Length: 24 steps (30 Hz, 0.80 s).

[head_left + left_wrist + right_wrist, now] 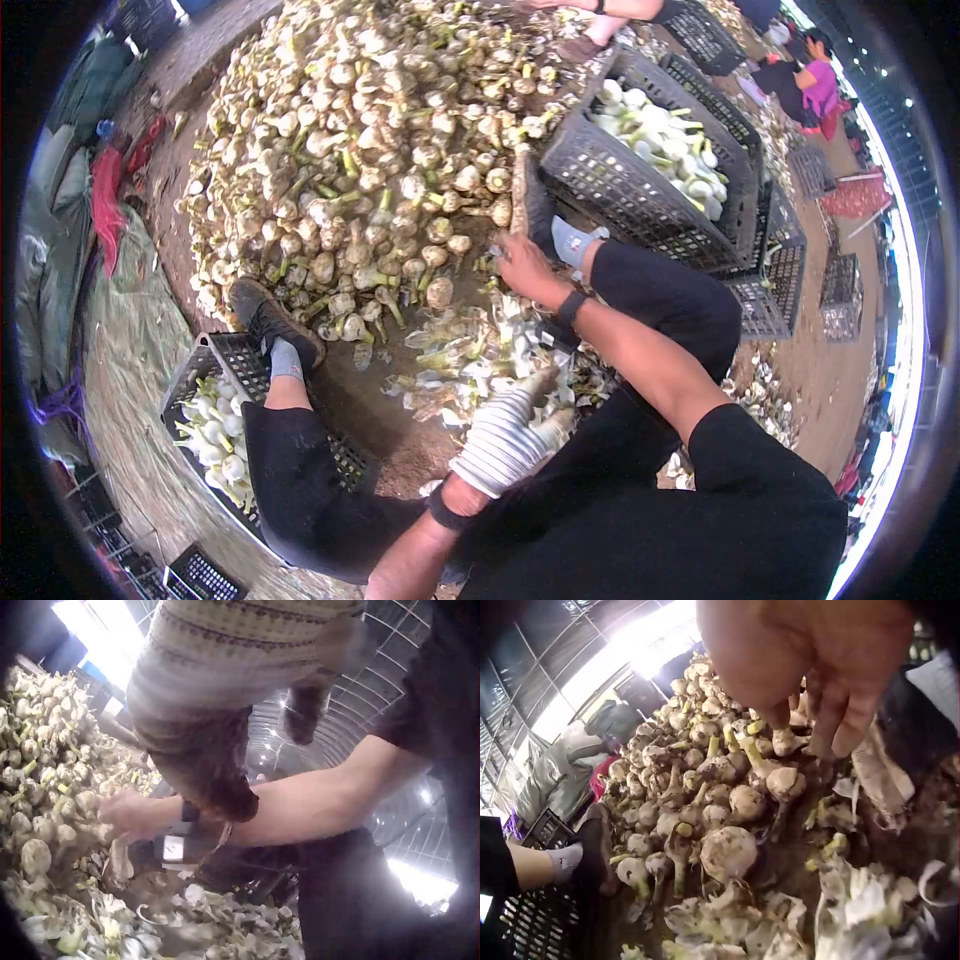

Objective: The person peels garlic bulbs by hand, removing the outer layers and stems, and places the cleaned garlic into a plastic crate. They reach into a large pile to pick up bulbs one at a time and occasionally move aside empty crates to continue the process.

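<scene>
The head camera looks steeply down from above; both wrist cameras look out from low and close, all sharing the garlic pile (350, 170).
</scene>
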Tool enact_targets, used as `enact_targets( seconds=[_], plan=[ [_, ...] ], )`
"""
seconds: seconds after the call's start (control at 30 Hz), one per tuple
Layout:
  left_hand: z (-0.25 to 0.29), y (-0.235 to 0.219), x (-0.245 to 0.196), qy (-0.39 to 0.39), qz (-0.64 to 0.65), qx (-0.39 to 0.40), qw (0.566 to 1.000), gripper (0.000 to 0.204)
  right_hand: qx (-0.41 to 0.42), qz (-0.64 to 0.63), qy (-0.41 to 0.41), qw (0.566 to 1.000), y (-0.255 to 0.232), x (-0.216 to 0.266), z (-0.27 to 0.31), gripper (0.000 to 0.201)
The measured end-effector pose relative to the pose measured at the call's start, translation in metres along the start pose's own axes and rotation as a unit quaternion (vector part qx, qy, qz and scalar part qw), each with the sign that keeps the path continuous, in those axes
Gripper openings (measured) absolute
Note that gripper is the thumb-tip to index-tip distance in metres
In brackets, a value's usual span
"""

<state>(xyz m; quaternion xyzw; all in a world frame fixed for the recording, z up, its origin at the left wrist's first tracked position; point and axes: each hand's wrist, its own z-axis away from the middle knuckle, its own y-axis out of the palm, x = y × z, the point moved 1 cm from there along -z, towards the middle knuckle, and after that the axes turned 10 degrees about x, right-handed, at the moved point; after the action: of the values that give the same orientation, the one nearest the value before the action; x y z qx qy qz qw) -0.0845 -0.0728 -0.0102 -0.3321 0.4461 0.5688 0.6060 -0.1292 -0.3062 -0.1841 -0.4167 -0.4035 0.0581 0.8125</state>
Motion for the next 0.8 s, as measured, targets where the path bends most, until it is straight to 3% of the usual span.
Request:
enact_targets(
  seconds=[0.13, 0.2, 0.3, 0.43, 0.57, 0.63, 0.67, 0.7, 0.77, 0.8],
  plan=[
    [-0.002, -0.011, -0.002, 0.016, 0.064, -0.031, 0.997, 0.055, -0.103, 0.085, -0.060, 0.989, -0.008, 0.023, -0.082, 0.050],
    [-0.004, -0.019, 0.002, 0.012, 0.047, -0.048, 0.998, 0.055, -0.085, 0.141, -0.054, 0.985, -0.015, 0.024, -0.130, 0.057],
    [-0.007, -0.027, 0.006, 0.014, 0.061, -0.076, 0.995, 0.054, -0.025, 0.218, 0.029, 0.975, -0.005, 0.007, -0.190, 0.056],
    [-0.007, -0.033, 0.002, -0.010, 0.081, -0.074, 0.994, 0.051, 0.061, 0.291, 0.054, 0.953, 0.008, 0.006, -0.180, 0.049],
    [-0.007, -0.035, 0.002, 0.013, 0.127, -0.134, 0.983, 0.051, 0.062, 0.131, 0.042, 0.989, -0.006, 0.002, -0.125, 0.054],
    [-0.011, -0.037, 0.012, 0.023, 0.152, -0.173, 0.973, 0.052, 0.115, -0.137, 0.135, 0.975, -0.008, -0.003, -0.091, 0.049],
    [-0.014, -0.037, 0.020, 0.050, 0.157, -0.214, 0.963, 0.057, 0.096, -0.149, 0.004, 0.984, -0.013, 0.006, -0.058, 0.049],
    [-0.019, -0.037, 0.028, 0.079, 0.162, -0.254, 0.950, 0.063, 0.074, -0.154, -0.128, 0.977, -0.023, 0.024, -0.019, 0.050],
    [-0.030, -0.039, 0.046, 0.148, 0.117, -0.323, 0.927, 0.075, 0.198, -0.261, -0.097, 0.940, -0.055, 0.083, 0.043, 0.051],
    [-0.033, -0.044, 0.051, 0.162, 0.042, -0.329, 0.930, 0.084, 0.193, -0.406, -0.031, 0.893, -0.047, 0.087, 0.063, 0.052]
  ],
)
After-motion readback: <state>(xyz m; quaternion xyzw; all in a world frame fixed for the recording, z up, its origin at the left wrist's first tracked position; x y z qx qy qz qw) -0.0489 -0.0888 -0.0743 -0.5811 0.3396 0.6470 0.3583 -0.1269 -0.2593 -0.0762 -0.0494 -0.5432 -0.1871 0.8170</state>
